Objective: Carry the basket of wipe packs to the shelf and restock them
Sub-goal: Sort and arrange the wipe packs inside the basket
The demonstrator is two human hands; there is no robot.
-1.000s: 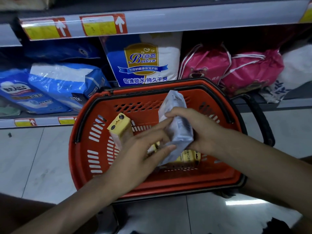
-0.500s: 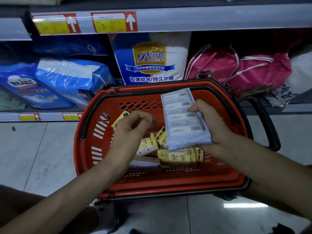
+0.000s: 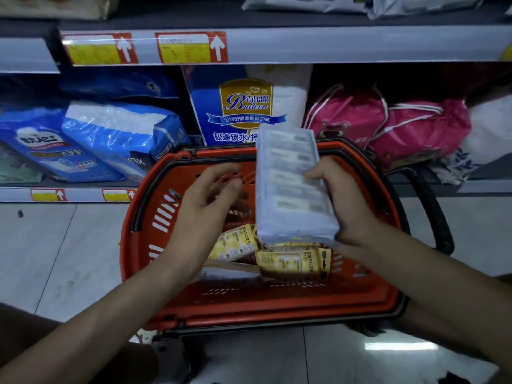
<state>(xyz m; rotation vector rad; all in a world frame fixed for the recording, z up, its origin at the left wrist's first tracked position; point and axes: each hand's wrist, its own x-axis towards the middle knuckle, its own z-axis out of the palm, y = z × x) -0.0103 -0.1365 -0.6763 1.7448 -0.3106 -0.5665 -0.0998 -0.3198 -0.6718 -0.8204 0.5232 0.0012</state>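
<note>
A red shopping basket (image 3: pixel 155 259) sits on the tiled floor in front of the low shelf. Inside lie several yellow wipe packs (image 3: pixel 293 263). My right hand (image 3: pixel 340 200) grips a pale bundle of wipe packs (image 3: pixel 291 184) by its right side and holds it upright above the basket. My left hand (image 3: pixel 205 206) hovers over the basket just left of the bundle, fingers loosely bent, holding nothing. A flat brown-and-white pack (image 3: pixel 232 274) lies at the basket's near side.
The bottom shelf (image 3: pixel 83 194) holds blue diaper packs (image 3: pixel 116 137), a blue-and-white Baileen pack (image 3: pixel 243 106) and pink drawstring bags (image 3: pixel 388 126). A shelf rail with yellow price tags (image 3: pixel 191 48) runs above. The basket's black handle (image 3: pixel 432 206) lies folded at the right.
My right hand has lifted the pale bundle higher and turned it flat toward me. My left hand let go of it and now hovers empty over the basket.
</note>
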